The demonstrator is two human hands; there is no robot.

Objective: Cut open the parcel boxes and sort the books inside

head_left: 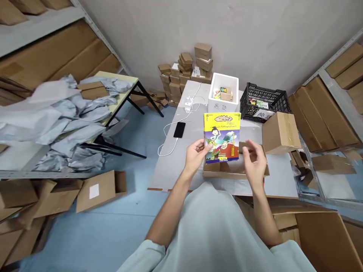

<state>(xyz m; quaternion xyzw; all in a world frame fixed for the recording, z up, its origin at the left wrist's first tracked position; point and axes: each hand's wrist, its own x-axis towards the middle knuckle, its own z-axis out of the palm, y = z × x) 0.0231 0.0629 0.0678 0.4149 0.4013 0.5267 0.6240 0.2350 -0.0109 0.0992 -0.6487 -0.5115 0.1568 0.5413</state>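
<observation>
My left hand [197,155] grips the lower left edge of a children's book [222,138] with a yellow, purple and red cartoon cover, thumb in front. The book is held upright, its cover facing me. To its right, my right hand [254,161] hovers apart from the book, thumb and fingers spread with nothing between them. Below both hands an open shallow cardboard box [236,175] lies on the table; the book and hands hide part of it, and its contents are hard to see.
On the grey-topped table [170,166] lie a phone [179,130] and a white power strip [188,104] with cables. Behind stand a white foam box [222,105] and a black crate [265,100]. A closed carton [281,133] sits at right. Grey parcels [73,117] cover the left table.
</observation>
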